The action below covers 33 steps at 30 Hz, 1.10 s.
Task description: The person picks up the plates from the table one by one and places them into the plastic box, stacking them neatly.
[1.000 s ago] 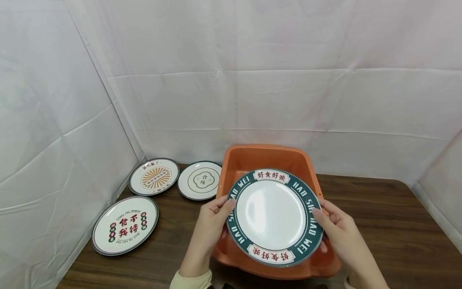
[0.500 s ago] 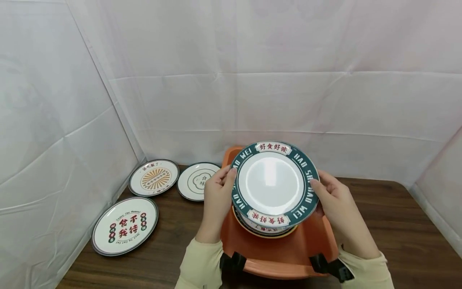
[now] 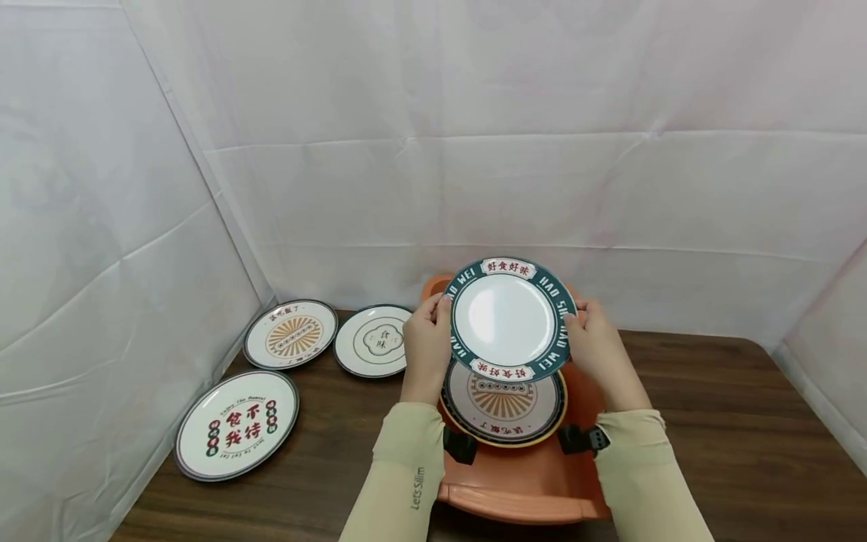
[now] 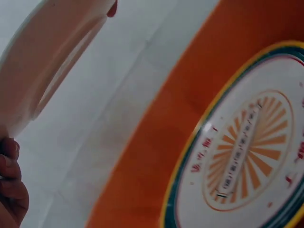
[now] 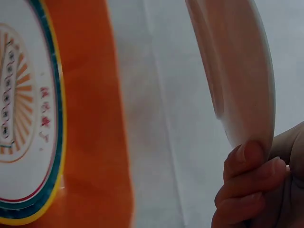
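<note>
A white plate with a broad green lettered rim [image 3: 504,320] is held up, tilted, between both hands in the head view. My left hand [image 3: 428,339] pinches its left edge, thumb on top. On the opposite edge my right hand [image 3: 599,346] grips it the same way, with the fingers [image 5: 242,190] curled under its pale underside in the right wrist view. Below it, a plate with an orange sunburst and yellow edge [image 3: 503,410] lies in the orange basin [image 3: 521,489]. The held plate overlaps its far part in the head view.
On the dark wooden table [image 3: 704,421], left of the basin, lie a plate with red characters [image 3: 237,425], another sunburst plate [image 3: 291,333] and a plate with a small central emblem [image 3: 372,341]. White cloth [image 3: 515,196] hangs behind and along the left.
Both hands have lifted the green-rimmed plate up and away, toward the back of the basin. The sunburst plate in the basin, hidden one second ago, now shows beneath it.
</note>
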Tool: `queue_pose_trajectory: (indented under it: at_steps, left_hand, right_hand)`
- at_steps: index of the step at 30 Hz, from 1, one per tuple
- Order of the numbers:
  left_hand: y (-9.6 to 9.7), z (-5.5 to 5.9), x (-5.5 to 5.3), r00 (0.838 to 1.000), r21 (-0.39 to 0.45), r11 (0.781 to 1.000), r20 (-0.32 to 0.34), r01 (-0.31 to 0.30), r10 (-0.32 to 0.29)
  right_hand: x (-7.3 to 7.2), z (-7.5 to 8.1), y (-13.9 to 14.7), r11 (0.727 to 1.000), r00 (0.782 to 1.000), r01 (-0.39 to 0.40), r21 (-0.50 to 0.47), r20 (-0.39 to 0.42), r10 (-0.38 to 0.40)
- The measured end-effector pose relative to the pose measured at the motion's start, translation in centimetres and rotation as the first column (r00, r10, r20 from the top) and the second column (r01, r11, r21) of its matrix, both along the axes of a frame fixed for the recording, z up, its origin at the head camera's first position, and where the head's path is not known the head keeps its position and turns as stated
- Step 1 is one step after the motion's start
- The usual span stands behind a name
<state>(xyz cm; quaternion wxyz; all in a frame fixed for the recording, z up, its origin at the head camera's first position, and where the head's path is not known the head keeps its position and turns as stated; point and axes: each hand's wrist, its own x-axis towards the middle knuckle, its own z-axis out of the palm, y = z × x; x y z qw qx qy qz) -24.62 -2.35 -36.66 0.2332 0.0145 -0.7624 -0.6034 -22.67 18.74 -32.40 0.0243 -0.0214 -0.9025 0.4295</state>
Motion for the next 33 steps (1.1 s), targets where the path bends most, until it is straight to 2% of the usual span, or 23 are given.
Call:
queue_pose_trajectory:
  at_steps: [2,4,6,9,11,15,18,20,21,26,29,31,33]
  left_hand:
    - [0.0,0.0,0.1,1.000,-0.073,0.997,0.027,-0.008,0.010]
    - [0.1,-0.1,0.0,0.998,-0.169,0.985,0.055,-0.012,0.022]
    - [0.2,-0.3,-0.1,0.996,-0.273,0.962,0.085,-0.009,0.033]
    - [0.4,-0.5,-0.2,0.988,-0.412,0.911,0.143,0.005,0.059]
    - [0.4,-0.6,-0.2,0.981,-0.501,0.865,0.180,0.024,0.077]
    - [0.5,-0.9,-0.1,0.958,-0.658,0.747,0.263,0.095,0.110]
    - [0.8,-1.0,0.1,0.926,-0.719,0.669,0.358,0.188,0.125]
    - [1.0,-1.1,0.2,0.903,-0.741,0.629,0.406,0.235,0.141]
    - [1.2,-1.2,0.3,0.895,-0.748,0.616,0.421,0.248,0.151]
    - [1.9,-2.0,0.4,0.880,-0.822,0.494,0.428,0.284,0.207]
    - [2.3,-2.5,0.3,0.868,-0.852,0.415,0.439,0.320,0.231]
    - [2.4,-2.8,0.3,0.868,-0.865,0.378,0.436,0.330,0.240]
    - [2.5,-2.9,0.3,0.866,-0.869,0.365,0.436,0.335,0.244]
  right_hand:
    - [-0.2,0.1,-0.1,0.999,0.999,0.006,0.051,0.046,-0.008]
    - [-0.4,-0.1,-0.1,0.995,0.997,0.009,0.100,0.081,-0.017]
    - [-0.5,-0.7,0.0,0.992,0.993,0.013,0.128,0.115,-0.028]
    - [-0.6,-1.7,0.2,0.986,0.987,-0.010,0.167,0.158,-0.017]
    - [-0.5,-2.2,0.4,0.979,0.984,-0.034,0.202,0.179,-0.002]
    - [-0.4,-3.0,0.6,0.956,0.979,-0.082,0.281,0.205,0.024]
    - [-0.4,-3.5,0.6,0.940,0.973,-0.100,0.326,0.229,0.025]
    - [-0.4,-3.7,0.5,0.928,0.966,-0.119,0.353,0.255,0.027]
    - [-0.3,-3.9,0.4,0.920,0.964,-0.129,0.369,0.266,0.029]
    - [-0.4,-4.4,0.1,0.856,0.957,-0.189,0.481,0.287,0.050]
    - [-0.6,-4.7,-0.2,0.831,0.951,-0.207,0.516,0.306,0.047]
    - [-0.7,-5.0,-0.5,0.829,0.941,-0.213,0.517,0.336,0.033]
    - [-0.8,-5.2,-0.7,0.825,0.935,-0.215,0.522,0.354,0.019]
